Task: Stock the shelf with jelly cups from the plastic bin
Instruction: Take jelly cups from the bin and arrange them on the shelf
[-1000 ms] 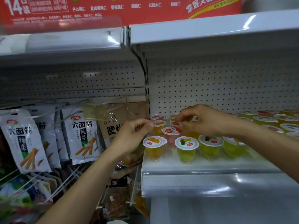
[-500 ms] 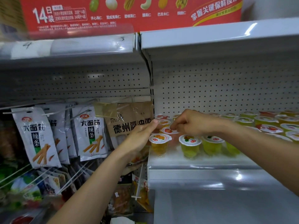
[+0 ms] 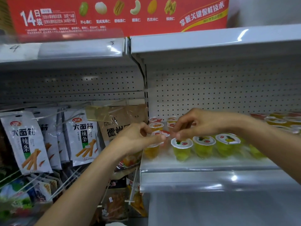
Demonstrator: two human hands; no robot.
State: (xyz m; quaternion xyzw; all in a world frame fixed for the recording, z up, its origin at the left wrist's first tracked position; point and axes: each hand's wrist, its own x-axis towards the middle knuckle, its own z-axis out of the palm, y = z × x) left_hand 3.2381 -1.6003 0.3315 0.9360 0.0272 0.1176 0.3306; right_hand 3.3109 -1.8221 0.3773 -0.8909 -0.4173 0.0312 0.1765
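Head view: The left hand (image 3: 140, 139) has curled fingers and thumb pinching the rim of the red-lidded jelly cup (image 3: 161, 133). This cup sits in the second row at the left end of the shelf (image 3: 195, 166). The right hand (image 3: 200, 123) is curled, with its fingertips (image 3: 177, 136) at the cup's opposite edge. Blur prevents telling whether it grips the cup. An orange jelly cup (image 3: 151, 151) stands just in front, with the green jelly cups (image 3: 203, 146) in a row to its right. The plastic bin is out of view.

Recommended procedure: lower the cup upright into its gap. Keep the lid level. Avoid nudging the front row toward the shelf lip. Release only once the base is seated.
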